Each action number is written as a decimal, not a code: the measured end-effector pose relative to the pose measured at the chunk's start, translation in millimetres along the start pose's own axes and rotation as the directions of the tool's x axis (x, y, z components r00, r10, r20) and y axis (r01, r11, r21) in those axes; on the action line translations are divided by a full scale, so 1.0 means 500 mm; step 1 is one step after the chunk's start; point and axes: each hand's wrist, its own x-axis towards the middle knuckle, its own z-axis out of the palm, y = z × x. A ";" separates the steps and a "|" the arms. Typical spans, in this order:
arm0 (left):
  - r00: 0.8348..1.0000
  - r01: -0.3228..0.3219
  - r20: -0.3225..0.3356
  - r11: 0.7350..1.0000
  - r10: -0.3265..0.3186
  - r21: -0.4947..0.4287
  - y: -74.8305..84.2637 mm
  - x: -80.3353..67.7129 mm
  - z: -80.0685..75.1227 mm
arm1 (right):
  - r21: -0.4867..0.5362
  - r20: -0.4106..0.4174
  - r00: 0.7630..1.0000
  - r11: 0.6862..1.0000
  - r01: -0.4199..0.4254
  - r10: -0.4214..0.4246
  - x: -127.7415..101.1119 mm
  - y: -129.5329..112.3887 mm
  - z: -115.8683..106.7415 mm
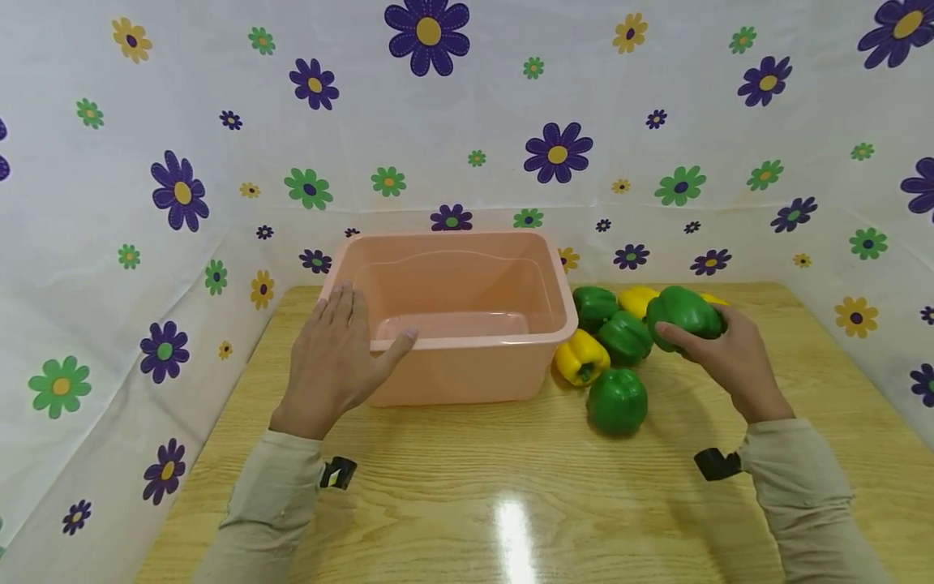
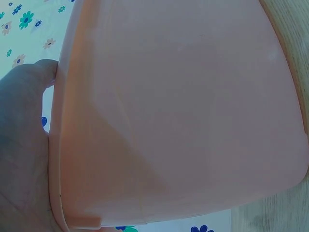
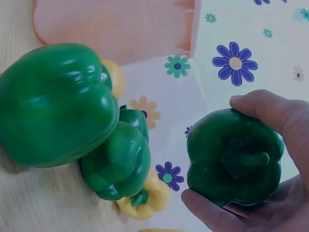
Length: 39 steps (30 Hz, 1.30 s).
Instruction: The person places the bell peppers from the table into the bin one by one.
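My right hand (image 1: 733, 357) grips a green bell pepper (image 1: 682, 312), held up off the table at the right; its stem faces the camera in the right wrist view (image 3: 236, 159). At the left, my left hand (image 1: 332, 365) rests on the rim of a pink plastic tub (image 1: 456, 373), fingers straight and thumb spread along the front edge. In the left wrist view the thumb (image 2: 46, 72) touches the rim. The visible inside of the tub shows no peppers. Beside its right wall lie green bell peppers (image 1: 617, 402) and a yellow bell pepper (image 1: 581, 358).
More peppers sit behind: a green one (image 1: 594, 307), another green one (image 1: 627, 337) and a yellow one (image 1: 636, 301). A further yellow piece (image 1: 713, 299) is mostly hidden by the held pepper. The wooden table (image 1: 438, 487) meets a flower-print cloth (image 1: 474, 105) at the back and sides.
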 end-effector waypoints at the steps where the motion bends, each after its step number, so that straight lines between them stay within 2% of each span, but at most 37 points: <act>1: 1.000 0.000 0.000 1.000 0.000 -0.001 0.000 0.000 0.000 | 0.009 -0.004 1.000 1.000 0.002 -0.002 0.001 -0.002 0.000; 15: 1.000 0.005 0.011 1.000 -0.006 0.006 0.001 0.000 -0.002 | 0.119 -0.023 0.999 0.992 0.042 -0.040 0.013 -0.035 0.010; 23: 1.000 0.002 0.009 1.000 -0.002 0.014 0.002 -0.002 -0.003 | 0.134 -0.029 0.998 0.989 0.066 -0.063 0.019 -0.055 0.025; 39: 1.000 -0.002 -0.006 1.000 0.002 0.012 0.000 -0.002 0.001 | 0.131 -0.094 0.990 0.984 0.119 -0.107 0.023 -0.091 0.048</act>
